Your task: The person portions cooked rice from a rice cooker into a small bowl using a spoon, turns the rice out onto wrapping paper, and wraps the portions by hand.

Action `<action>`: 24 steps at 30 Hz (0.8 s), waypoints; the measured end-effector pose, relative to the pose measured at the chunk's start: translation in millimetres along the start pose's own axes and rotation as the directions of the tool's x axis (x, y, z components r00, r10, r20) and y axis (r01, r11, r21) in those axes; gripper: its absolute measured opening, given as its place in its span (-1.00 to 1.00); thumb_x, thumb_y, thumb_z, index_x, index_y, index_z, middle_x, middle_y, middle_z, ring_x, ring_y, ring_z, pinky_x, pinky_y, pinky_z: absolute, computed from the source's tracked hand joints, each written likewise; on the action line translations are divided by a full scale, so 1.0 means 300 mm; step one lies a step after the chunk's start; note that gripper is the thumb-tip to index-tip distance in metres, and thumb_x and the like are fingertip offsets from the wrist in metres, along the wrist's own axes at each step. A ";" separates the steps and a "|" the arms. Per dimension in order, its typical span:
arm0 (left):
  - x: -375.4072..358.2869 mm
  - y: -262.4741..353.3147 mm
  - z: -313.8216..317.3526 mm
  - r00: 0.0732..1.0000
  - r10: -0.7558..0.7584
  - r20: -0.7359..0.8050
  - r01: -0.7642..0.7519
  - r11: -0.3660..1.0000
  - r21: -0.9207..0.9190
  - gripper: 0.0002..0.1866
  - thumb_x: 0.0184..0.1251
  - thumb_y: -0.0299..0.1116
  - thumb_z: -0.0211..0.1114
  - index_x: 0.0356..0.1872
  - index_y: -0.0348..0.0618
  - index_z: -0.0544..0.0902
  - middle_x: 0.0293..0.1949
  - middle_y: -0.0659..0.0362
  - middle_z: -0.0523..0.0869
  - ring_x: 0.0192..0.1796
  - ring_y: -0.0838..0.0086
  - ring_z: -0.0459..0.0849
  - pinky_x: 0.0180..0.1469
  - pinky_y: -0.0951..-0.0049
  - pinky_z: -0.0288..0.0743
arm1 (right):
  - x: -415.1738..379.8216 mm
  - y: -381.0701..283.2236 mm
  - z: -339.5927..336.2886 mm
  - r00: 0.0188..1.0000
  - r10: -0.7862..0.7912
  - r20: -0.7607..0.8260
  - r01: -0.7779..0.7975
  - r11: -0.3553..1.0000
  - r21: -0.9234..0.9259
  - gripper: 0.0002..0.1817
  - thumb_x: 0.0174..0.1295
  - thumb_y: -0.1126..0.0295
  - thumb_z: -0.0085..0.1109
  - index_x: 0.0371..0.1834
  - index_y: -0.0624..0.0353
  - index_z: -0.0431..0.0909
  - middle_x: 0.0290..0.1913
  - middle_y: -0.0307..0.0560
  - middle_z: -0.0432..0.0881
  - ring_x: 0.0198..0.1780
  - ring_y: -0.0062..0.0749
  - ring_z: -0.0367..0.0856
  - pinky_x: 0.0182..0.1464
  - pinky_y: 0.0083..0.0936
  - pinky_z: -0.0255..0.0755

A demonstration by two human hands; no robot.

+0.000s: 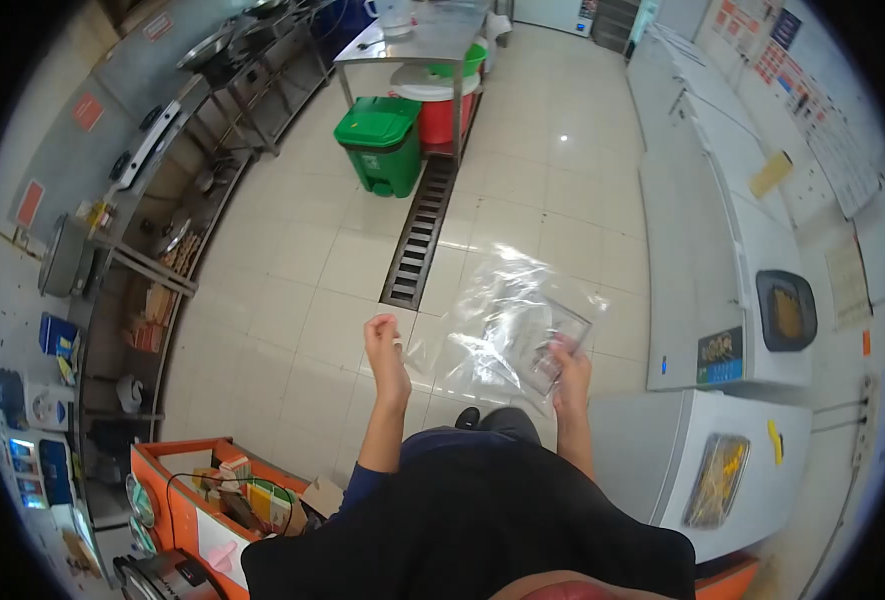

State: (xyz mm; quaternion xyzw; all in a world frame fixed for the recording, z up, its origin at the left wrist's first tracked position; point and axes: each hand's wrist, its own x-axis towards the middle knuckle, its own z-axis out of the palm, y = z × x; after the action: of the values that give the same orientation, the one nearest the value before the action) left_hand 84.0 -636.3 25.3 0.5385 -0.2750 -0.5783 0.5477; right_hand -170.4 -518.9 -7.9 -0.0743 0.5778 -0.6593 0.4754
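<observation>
Right hand (568, 372) gripping clear bag (497, 325) at its right side, bag spread in mid-air ahead of body, over tiled floor (292, 320)! Left hand (386, 355) up beside bag's left edge, fingers curled, can't tell whether they pinch plastic. Close by, orange cabinet (167, 500) on left, yellow-filled tray (717, 480) on right. Farther, drain (419, 240), then green bin (379, 150) just beside steel table (417, 45).
</observation>
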 end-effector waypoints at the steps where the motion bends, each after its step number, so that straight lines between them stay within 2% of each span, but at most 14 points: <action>1: 0.046 0.008 0.009 1.000 -0.002 -0.022 0.002 1.000 -0.002 -0.81 0.32 -0.36 0.18 -0.09 -0.06 0.46 -0.24 0.36 0.42 -0.19 0.67 0.33 -0.24 0.70 0.14 | 0.038 -0.019 0.044 1.000 0.015 0.013 -0.014 1.000 -0.012 -0.55 0.24 0.49 0.17 0.22 0.31 0.39 0.11 0.12 0.52 0.11 -0.32 0.54 -0.15 -0.40 0.59; 3: 0.142 0.003 0.035 0.995 0.026 -0.100 -0.047 0.977 -0.209 -0.73 0.24 -0.39 0.21 -0.05 -0.08 0.43 -0.17 0.30 0.43 -0.04 0.61 0.34 -0.13 0.62 0.24 | 0.104 -0.068 0.132 0.882 -0.407 -0.237 0.408 0.912 -0.048 -0.56 0.33 0.50 0.01 0.26 0.40 0.31 0.19 0.11 0.46 0.16 -0.25 0.52 0.04 -0.38 0.52; 4: 0.179 -0.011 0.065 0.993 0.032 -0.112 -0.055 0.975 -0.215 -0.73 0.24 -0.39 0.21 -0.05 -0.08 0.43 -0.17 0.30 0.43 -0.04 0.61 0.34 -0.13 0.62 0.24 | 0.123 -0.091 0.171 0.886 -0.408 -0.223 0.408 0.912 -0.049 -0.56 0.33 0.50 0.01 0.26 0.40 0.31 0.19 0.11 0.46 0.16 -0.25 0.52 0.04 -0.38 0.52; 6: 0.263 -0.058 0.192 0.958 0.227 0.174 -0.228 0.974 -0.018 -0.71 0.21 -0.46 0.19 -0.03 -0.09 0.42 -0.08 0.23 0.46 0.06 0.54 0.40 0.01 0.55 0.32 | 0.185 -0.108 0.263 0.749 -0.660 0.058 0.600 0.639 -0.481 -0.54 0.37 0.50 -0.11 0.33 0.42 0.24 0.30 0.16 0.38 0.33 -0.12 0.37 0.30 -0.29 0.31; 7: 0.297 -0.073 0.284 0.943 0.174 0.285 -0.157 0.984 -0.079 -0.71 0.26 -0.49 0.14 0.00 -0.10 0.40 -0.04 0.20 0.45 0.09 0.47 0.42 0.13 0.49 0.29 | 0.233 -0.092 0.306 0.750 -0.658 0.058 0.600 0.642 -0.477 -0.54 0.37 0.50 -0.11 0.33 0.42 0.24 0.30 0.16 0.38 0.33 -0.12 0.37 0.30 -0.29 0.31; 9: 0.352 -0.067 0.466 0.868 0.104 0.486 -0.093 0.995 -0.047 -0.69 0.34 -0.52 0.07 0.09 -0.13 0.36 0.09 0.14 0.40 0.18 0.39 0.43 0.29 0.44 0.22 | 0.349 -0.066 0.404 0.698 -0.493 0.519 0.714 0.537 -0.450 -0.49 0.37 0.52 -0.12 0.38 0.43 0.17 0.37 0.19 0.31 0.43 -0.09 0.22 0.44 -0.27 0.07; 11: 0.437 -0.065 0.586 0.840 0.107 0.532 -0.140 0.990 0.023 -0.66 0.37 -0.51 0.04 0.15 -0.14 0.34 0.18 0.11 0.37 0.24 0.38 0.41 0.33 0.45 0.18 | 0.451 -0.062 0.502 0.649 -0.481 0.589 0.751 0.528 -0.397 -0.47 0.35 0.53 -0.07 0.39 0.42 0.16 0.39 0.18 0.28 0.44 -0.12 0.21 0.44 -0.28 0.06; 13: 0.574 -0.065 0.715 0.779 0.166 0.604 -0.067 0.981 -0.184 -0.52 0.51 -0.19 0.00 0.34 -0.14 0.21 0.32 0.08 0.24 0.43 0.33 0.22 0.40 0.40 0.08 | 0.582 -0.129 0.640 0.583 -0.445 0.679 0.790 0.507 -0.345 -0.45 0.33 0.54 -0.03 0.40 0.41 0.15 0.41 0.17 0.25 0.45 -0.15 0.19 0.45 -0.29 0.05; 15: 0.758 -0.028 0.777 0.755 0.136 0.642 -0.072 0.990 -0.125 -0.41 0.53 -0.04 -0.12 0.42 -0.12 0.07 0.41 0.06 0.10 0.50 0.32 0.04 0.44 0.37 -0.04 | 0.684 -0.222 0.789 0.814 -0.302 0.496 0.431 0.887 -0.167 -0.37 0.27 0.57 0.10 0.41 0.39 0.13 0.43 0.12 0.22 0.46 -0.18 0.16 0.45 -0.30 0.05; 16: 0.851 -0.011 0.783 0.701 0.053 0.711 -0.055 0.998 -0.020 -0.29 0.54 0.12 -0.24 0.50 -0.10 -0.07 0.50 0.05 -0.04 0.57 0.31 -0.15 0.48 0.33 -0.17 | 0.776 -0.243 0.849 0.801 -0.277 0.531 0.420 0.892 -0.169 -0.37 0.27 0.57 0.10 0.41 0.39 0.13 0.43 0.12 0.22 0.46 -0.18 0.16 0.45 -0.30 0.05; 19: 1.098 0.053 0.774 0.702 0.152 0.696 -0.097 0.988 -0.117 -0.19 0.44 0.29 -0.40 0.53 0.06 -0.33 0.56 0.10 -0.27 0.57 0.32 -0.45 0.51 0.25 -0.42 | 0.993 -0.230 1.037 0.723 -0.132 0.678 0.320 0.934 -0.159 -0.34 0.25 0.58 0.16 0.41 0.38 0.12 0.41 0.09 0.26 0.43 -0.21 0.22 0.42 -0.32 0.14; 20: 1.163 0.093 0.754 0.729 0.147 0.669 0.006 0.975 -0.220 -0.20 0.43 0.30 -0.40 0.51 0.21 -0.44 0.55 0.13 -0.43 0.56 0.30 -0.48 0.50 0.18 -0.56 | 1.063 -0.238 1.111 0.687 -0.026 0.726 0.247 0.948 -0.199 -0.34 0.24 0.57 0.16 0.40 0.38 0.14 0.38 0.09 0.30 0.38 -0.22 0.29 0.37 -0.34 0.22; 22: 1.263 0.139 0.689 0.829 0.126 0.545 0.045 0.956 -0.289 -0.18 0.41 0.33 -0.38 0.51 0.22 -0.42 0.56 0.14 -0.38 0.57 0.31 -0.40 0.50 0.20 -0.47 | 1.184 -0.240 1.242 0.590 0.147 0.794 0.200 0.926 -0.320 -0.41 0.21 0.57 0.17 0.33 0.41 0.25 0.27 0.08 0.45 0.23 -0.27 0.49 0.18 -0.43 0.44; 24: 1.365 0.135 0.610 0.899 0.125 0.419 0.054 0.920 -0.389 -0.21 0.45 0.28 -0.27 0.52 0.29 -0.38 0.57 0.15 -0.33 0.56 0.31 -0.15 0.49 0.23 -0.25 | 1.323 -0.151 1.330 0.502 0.249 0.828 0.214 0.892 -0.398 -0.46 0.20 0.58 0.17 0.27 0.42 0.32 0.21 0.08 0.51 0.20 -0.29 0.52 0.17 -0.44 0.43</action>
State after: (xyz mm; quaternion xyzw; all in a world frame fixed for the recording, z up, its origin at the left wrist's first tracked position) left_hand 2.3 -1076.9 -20.3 0.2698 -0.2793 -0.7167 0.5793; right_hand -149.7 -1083.1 -21.3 -0.4951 0.3992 -0.3744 0.6748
